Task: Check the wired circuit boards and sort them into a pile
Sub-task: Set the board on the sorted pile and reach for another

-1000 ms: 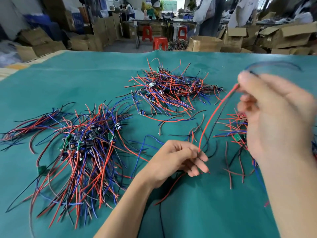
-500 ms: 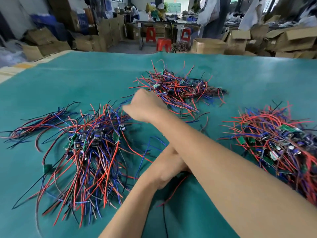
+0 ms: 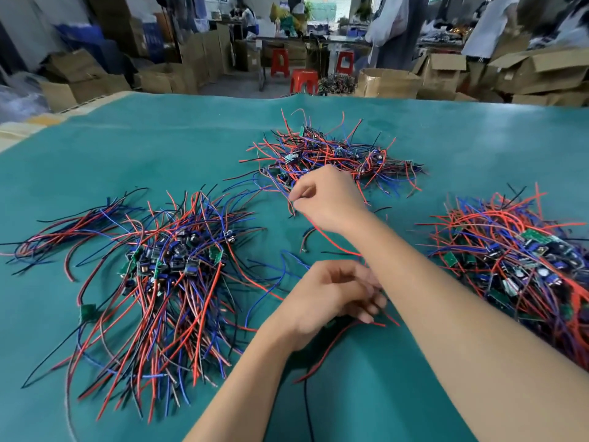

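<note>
Wired circuit boards lie in three piles on the green counter (image 3: 159,148): left pile (image 3: 165,266), far pile (image 3: 334,154), right pile (image 3: 522,260). Right hand (image 3: 325,199) pinches a red wire (image 3: 331,239) at the far pile's near edge. Left hand (image 3: 334,291) curls round wires near the centre.

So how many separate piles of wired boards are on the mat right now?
3. One big pile at the left, one far pile at centre under the right hand, and one pile at the right edge, partly cut off.
</note>
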Tool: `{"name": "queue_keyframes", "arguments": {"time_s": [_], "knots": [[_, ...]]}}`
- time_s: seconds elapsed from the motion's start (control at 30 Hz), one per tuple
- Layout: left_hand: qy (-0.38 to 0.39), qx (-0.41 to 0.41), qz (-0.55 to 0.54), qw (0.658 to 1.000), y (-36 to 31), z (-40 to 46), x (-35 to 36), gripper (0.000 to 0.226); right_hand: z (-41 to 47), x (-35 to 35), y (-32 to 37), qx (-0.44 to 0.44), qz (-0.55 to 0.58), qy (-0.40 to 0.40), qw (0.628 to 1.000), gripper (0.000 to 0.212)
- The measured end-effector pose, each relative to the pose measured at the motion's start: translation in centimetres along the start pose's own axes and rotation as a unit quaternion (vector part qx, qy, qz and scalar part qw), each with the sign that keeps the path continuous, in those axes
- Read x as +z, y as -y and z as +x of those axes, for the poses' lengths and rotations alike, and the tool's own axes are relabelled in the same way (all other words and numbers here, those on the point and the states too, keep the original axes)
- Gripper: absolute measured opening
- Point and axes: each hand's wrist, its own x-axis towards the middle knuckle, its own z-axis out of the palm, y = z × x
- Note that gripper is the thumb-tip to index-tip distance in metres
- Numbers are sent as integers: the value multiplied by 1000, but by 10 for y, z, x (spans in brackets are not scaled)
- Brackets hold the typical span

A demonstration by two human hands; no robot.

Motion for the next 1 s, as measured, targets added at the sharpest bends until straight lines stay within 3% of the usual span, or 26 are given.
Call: {"name": "queue_keyframes", "arguments": {"time_s": [0.1,0.3,0.43,0.57,0.7,0.8,0.9,1.0], "knots": [[-6,-7,-14,1000,0,1,-3,20,-23,-30,-11,14,89,-78,993,14],[-79,0,-125,989,-1,6,-1,23,-95,-33,-42,68,294,-133,944,25],[-85,0,-131,988,-1,7,1,22,-129,-11,-50,109,332,-184,919,22],[-86,11,-111,990,3,6,0,16,-135,-4,-47,100,322,-141,931,17],[-87,13,-117,989,4,6,-3,21,-133,-15,-52,108,371,-91,918,10],[-62,8,-114,992,5,5,-4,24,-132,-22,-59,127,384,-96,910,5],[-48,8,-128,991,4,5,-4,25,-130,-23,-63,154,400,-113,896,8],[-21,11,-113,993,2,4,-3,19,-130,-19,-62,174,455,-54,872,15]]}}
